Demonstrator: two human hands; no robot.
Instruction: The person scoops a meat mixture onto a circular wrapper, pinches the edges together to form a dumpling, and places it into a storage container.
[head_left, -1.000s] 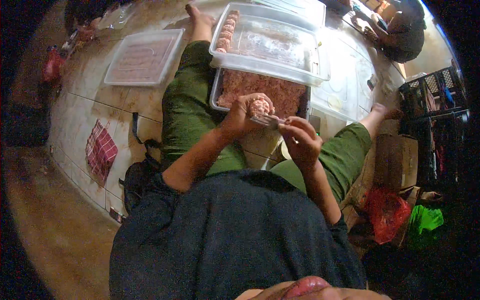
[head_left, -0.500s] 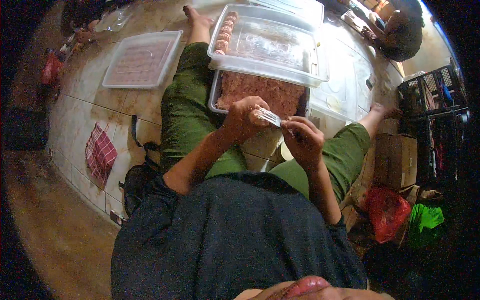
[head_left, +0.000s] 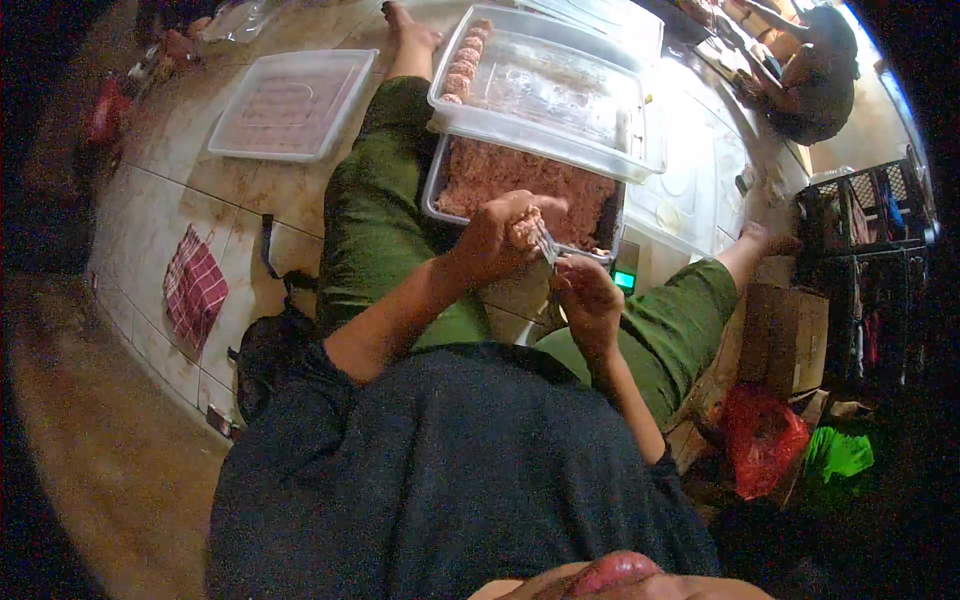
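My left hand (head_left: pixel 497 235) is curled round a small lump of pinkish minced mixture (head_left: pixel 525 230), its index finger reaching out past the lump. Between the fingers of my right hand (head_left: pixel 590 298) is a metal fork (head_left: pixel 546 249), its tines against the lump. Both hands are over the near edge of a plastic tub (head_left: pixel 434 190) filled with the same mince (head_left: pixel 530 178). Across the tub's far side rests a clear plastic container (head_left: pixel 555 140), with a row of shaped mince pieces (head_left: pixel 462 70) along its left wall.
A lidded clear container (head_left: pixel 292 105) lies on the tiles at left, near a red checked cloth (head_left: pixel 196 290). A green-lit display (head_left: pixel 625 280) glows beside the tub. At right are a cardboard box (head_left: pixel 787 340), a red bag (head_left: pixel 762 440) and black crates (head_left: pixel 865 260). Another person (head_left: pixel 815 80) sits far right.
The fork has turned from lying nearly sideways to a steeper angle against the lump. My right hand has moved slightly down. The whole view has shifted a little.
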